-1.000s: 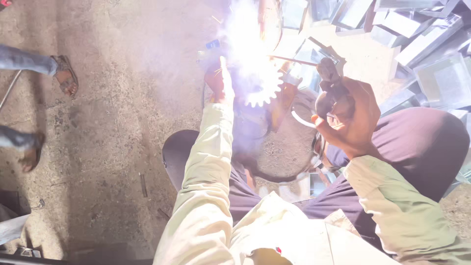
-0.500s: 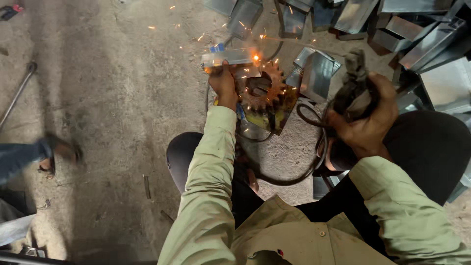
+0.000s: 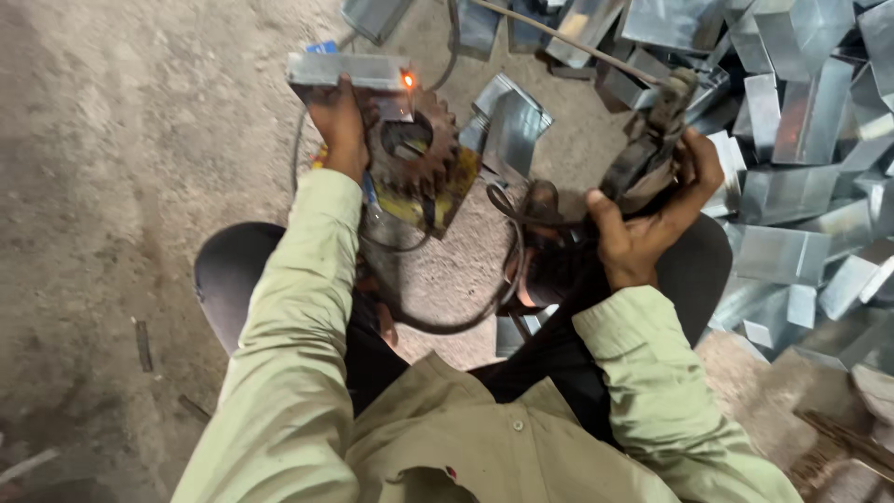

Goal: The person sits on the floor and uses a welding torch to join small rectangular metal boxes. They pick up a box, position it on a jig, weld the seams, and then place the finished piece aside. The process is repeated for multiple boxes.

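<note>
Seen from the head camera, the left hand [image 3: 340, 126] clamps its grip on a metal channel piece [image 3: 349, 70] glowing orange at one end above a rusty gear [image 3: 414, 149], while the right hand [image 3: 652, 219] closes around a welding electrode holder [image 3: 652, 140] beside heaped metal pieces [image 3: 801, 140]

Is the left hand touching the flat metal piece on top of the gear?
Touching. The head view shows the left hand gripping the lower edge of the flat metal piece, fingers pressed against it, beside the rusty gear.

Metal workshop: dirt floor [image 3: 140, 186], heaped sheet-metal pieces [image 3: 801, 121], glowing weld spot [image 3: 408, 80].
</note>
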